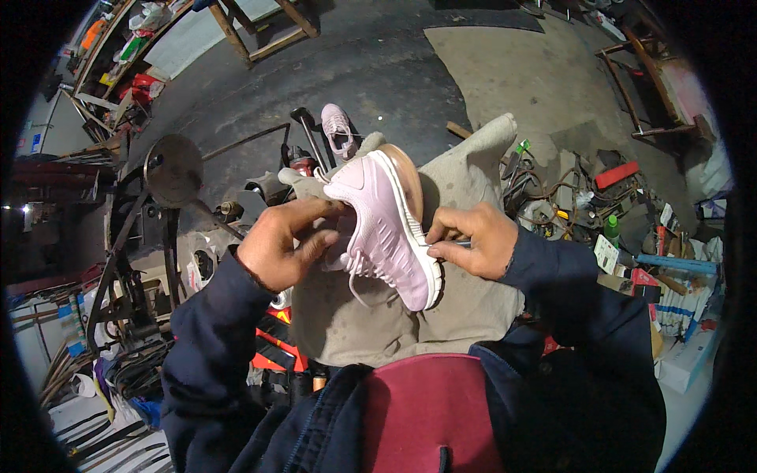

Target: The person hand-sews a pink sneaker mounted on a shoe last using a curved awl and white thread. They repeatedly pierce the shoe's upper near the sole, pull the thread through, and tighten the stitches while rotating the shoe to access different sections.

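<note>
A pink sneaker (pixel 377 229) with white laces lies on its side on a stained beige cloth (pixel 355 323) over my lap. Its white midsole (pixel 418 252) faces right, and a tan outsole piece (pixel 408 177) shows beside it at the far end. My left hand (pixel 288 240) is closed at the shoe's opening, its fingertips partly hidden there. Against the midsole's edge, my right hand (pixel 473 240) pinches a thin greyish tool whose tip I cannot make out. The other pink sneaker (pixel 337 130) stands on the dark floor beyond my lap.
At left stands a metal machine with a round disc (pixel 173 169). Mixed tools and scraps lie at right, among them a red box (pixel 617 175) and a green bottle (pixel 611 227). A wooden-framed stool (pixel 643 87) is at the far right.
</note>
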Motion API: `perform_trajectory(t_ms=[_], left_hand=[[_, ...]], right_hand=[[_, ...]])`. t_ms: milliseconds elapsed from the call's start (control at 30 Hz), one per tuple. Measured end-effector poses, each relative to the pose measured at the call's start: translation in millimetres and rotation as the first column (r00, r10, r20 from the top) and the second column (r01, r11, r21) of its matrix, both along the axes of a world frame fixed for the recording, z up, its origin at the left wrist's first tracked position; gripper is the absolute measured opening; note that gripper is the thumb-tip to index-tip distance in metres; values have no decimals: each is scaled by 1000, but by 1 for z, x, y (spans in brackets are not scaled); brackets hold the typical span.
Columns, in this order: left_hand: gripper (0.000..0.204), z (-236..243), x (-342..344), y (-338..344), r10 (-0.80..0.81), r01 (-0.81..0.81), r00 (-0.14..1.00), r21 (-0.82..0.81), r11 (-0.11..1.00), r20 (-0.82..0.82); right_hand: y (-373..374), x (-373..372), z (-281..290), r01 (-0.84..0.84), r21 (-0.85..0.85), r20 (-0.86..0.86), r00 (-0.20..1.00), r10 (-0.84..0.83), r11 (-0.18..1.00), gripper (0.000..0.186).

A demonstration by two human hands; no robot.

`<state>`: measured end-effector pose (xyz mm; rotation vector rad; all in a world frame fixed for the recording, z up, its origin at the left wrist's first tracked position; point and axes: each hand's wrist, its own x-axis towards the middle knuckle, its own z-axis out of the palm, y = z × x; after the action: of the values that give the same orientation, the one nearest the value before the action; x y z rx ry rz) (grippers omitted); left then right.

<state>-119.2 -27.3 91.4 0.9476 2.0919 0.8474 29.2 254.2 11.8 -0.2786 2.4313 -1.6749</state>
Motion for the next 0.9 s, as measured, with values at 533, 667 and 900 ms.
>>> perform_trajectory(t_ms=[533, 667, 900], left_hand=[[9, -4, -25, -140, 304, -316, 925, -20, 948, -228], [11, -4, -23, -160, 338, -342, 907, 29, 939, -251], [18, -1, -18, -210, 444, -452, 880, -9, 892, -170]], right_hand=[[-6, 5, 5, 54, 42, -17, 998, -53, 998, 13], [-7, 6, 3, 71, -2, 48, 996, -71, 997, 11], [-6, 6, 3, 111, 31, 130, 985, -114, 993, 15]])
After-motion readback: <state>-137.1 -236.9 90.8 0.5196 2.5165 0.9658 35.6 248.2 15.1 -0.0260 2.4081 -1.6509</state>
